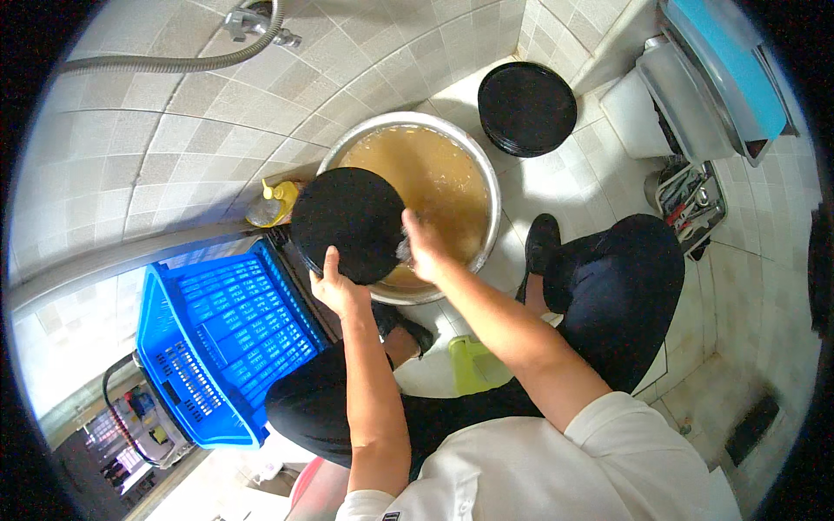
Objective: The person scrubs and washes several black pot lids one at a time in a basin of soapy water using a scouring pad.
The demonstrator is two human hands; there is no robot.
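Note:
In my left hand is a round black plate or pan, tilted above the left side of a large metal basin; the thumb lies on its face. My right hand is at the plate's right edge. It grips a grey scouring pad, possibly steel wool, mostly hidden by the fingers. Cloudy brown water with bits of foam fills much of the basin. On the floor beyond the basin is a stack of round black plates.
A blue plastic crate stands at the left, near a yellow pump bottle. A green plastic stool is between my legs. At the right are a rack of utensils and stacked plastic tubs. A metal hose runs along the tiled wall.

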